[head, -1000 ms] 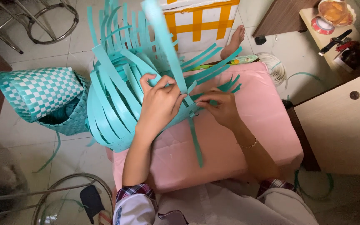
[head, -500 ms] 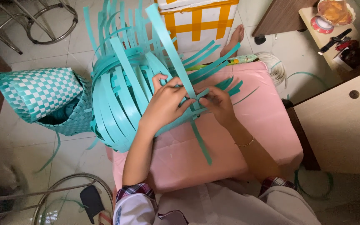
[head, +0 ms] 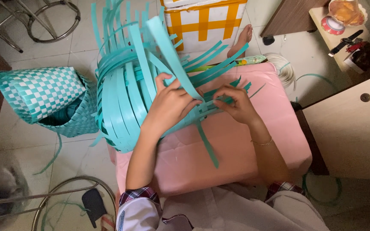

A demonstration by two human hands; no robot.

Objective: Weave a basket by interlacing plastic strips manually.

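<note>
A half-woven basket of teal plastic strips [head: 123, 100] lies on its side on a pink padded surface [head: 240, 149], loose strip ends fanning up and to the right. My left hand [head: 170, 105] presses on the weave and pinches a wide teal strip [head: 174, 55] that rises up and left. Just to the right, my right hand [head: 234, 102] grips the ends of several thin strips. One loose strip [head: 206, 143] hangs down between my forearms.
A finished teal-and-white checkered basket [head: 43, 98] lies on the tiled floor at left. A yellow-and-white box [head: 206, 21] stands behind. Metal stool frames [head: 52, 19] are top left and bottom left. A wooden table [head: 352, 124] with small items sits at right.
The basket has rolled slightly to the right on the pink surface. Both hands have shifted along the strips, the left hand now pinching the wide strip closer to my right hand.
</note>
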